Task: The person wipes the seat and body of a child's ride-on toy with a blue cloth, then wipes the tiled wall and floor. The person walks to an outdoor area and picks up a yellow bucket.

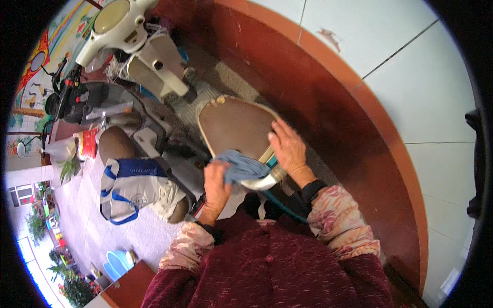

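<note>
A brown scooter seat (238,123) with a cream rim lies before me. Crumpled on its near end is a blue-grey cloth (242,165). My left hand (217,183) has its fingers on the left edge of this cloth and appears to grip it. Flat against the right rim of the seat rests my right hand (289,150), with nothing visible in it. Below the cloth shows a white curved part (262,183) at the seat's near end. The cream scooter's front panel and handlebar (123,34) stand beyond the seat.
To the left stands a dark scooter (81,96), with a white-and-blue bag (134,184) draped over its brown seat (115,144). A red-brown raised step (327,115) curves along the right, edging white floor tiles (423,96). Blue basins (117,263) and potted plants (73,285) sit at lower left.
</note>
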Demonstrator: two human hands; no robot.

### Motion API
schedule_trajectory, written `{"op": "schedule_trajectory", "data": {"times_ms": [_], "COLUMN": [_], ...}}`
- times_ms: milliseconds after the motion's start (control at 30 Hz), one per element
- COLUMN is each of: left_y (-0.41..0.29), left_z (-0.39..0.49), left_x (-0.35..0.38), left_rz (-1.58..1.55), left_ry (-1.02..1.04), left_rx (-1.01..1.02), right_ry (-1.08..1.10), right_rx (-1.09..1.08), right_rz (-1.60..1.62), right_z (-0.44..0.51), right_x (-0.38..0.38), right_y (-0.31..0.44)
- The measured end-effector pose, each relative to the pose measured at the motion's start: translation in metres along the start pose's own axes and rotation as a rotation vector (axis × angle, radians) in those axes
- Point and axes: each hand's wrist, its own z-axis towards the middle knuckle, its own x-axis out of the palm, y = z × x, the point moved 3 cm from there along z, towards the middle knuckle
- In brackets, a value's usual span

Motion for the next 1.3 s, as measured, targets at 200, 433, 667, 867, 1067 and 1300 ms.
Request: {"op": "schedule_trajectory", "data": {"times_ms": [200,433,667,867,1067,1300], "left_y": [0.066,0.016,-0.040,-0.114,-0.064,0.044], "left_z": [-0.032,-0.061,-0.035,0.012,0.020,0.079], "left_x": [0.056,0.077,0.043,0.021,0.011,-0.019], "left_rz": [-0.980,-1.132,-0.781,-0.147,-0.037,-0.147], "left_ry": [-0.288,0.037,0.277,0.216,0.246,-0.483], "left_rx": [-1.074,-1.365,-0.918,0.020,0.116,-0.484], "right_ry": [0.047,0.016,-0.024,0.009,0.034,0.020], "right_rx": [0.038,0.037,0.021,0.023,-0.012,0.039], "right_rz": [0.009,-0.017,-0.011,-0.017,-0.005,-0.077], "right_z": [0.002,0.002,-0.001,0.000,-0.001,0.000], "right_x": [-0.003,-0.001,0.001,0.003,0.001,0.000], "right_y": [0.003,0.003,0.000,-0.005,-0.004,0.000]}}
